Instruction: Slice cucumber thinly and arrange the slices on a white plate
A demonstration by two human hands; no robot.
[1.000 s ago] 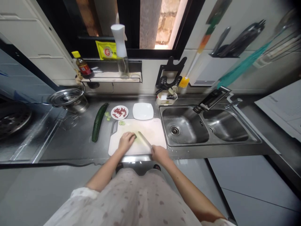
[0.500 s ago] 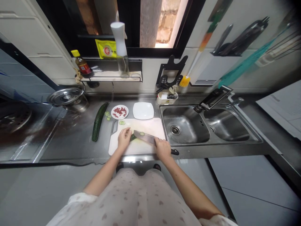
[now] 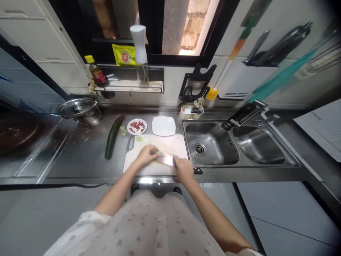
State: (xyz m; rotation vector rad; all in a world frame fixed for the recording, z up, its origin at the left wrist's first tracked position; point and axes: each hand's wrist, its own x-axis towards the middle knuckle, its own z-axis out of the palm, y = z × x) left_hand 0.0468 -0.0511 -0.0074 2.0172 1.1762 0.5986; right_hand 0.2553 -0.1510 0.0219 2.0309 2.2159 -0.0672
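My right hand [image 3: 183, 169] is wrapped round the handle of a kitchen knife [image 3: 167, 159], its broad blade pointing left over the white cutting board [image 3: 141, 167]. My left hand [image 3: 147, 154] is closed at the blade's tip, fingers pinching a cucumber slice [image 3: 159, 153] against the flat of the blade. The cut cucumber piece is hidden behind that hand. A few loose cucumber slices [image 3: 139, 139] rest at the board's upper left. Beyond the board stand a small plate of chopped red bits [image 3: 136, 127] and a white square plate [image 3: 163, 126].
A whole cucumber [image 3: 113, 138] lies on the steel counter, with more slices beside it. A second black handle [image 3: 197, 171] juts out past the board's right edge. The double sink [image 3: 210, 142] is on the right; a lidded pot [image 3: 80, 110] stands at the back left.
My left hand has shifted right onto the slice on the blade, covering the green cucumber piece that showed before. The right hand keeps hold of the knife; the view has shifted slightly.
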